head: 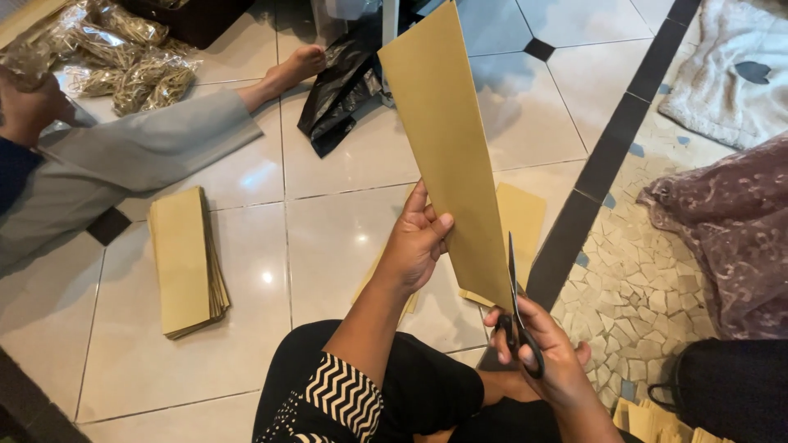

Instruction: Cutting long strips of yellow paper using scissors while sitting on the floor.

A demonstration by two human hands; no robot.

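Black scissors (517, 316) are gripped tight by the right hand (550, 353) at 5 o'clock. At 9 o'clock, a neat stack of tan sheets (187, 261) is laid on the tiled floor (345, 164). At the middle, a long tan sheet (450, 148) is pinched upright by the left hand (414, 246). Its bottom corner is met by the blades, so the cut is judged barely begun.

Bare forearms, black garment (427, 390) over the lap — white-and-black zigzag trim (345, 395) at its edge
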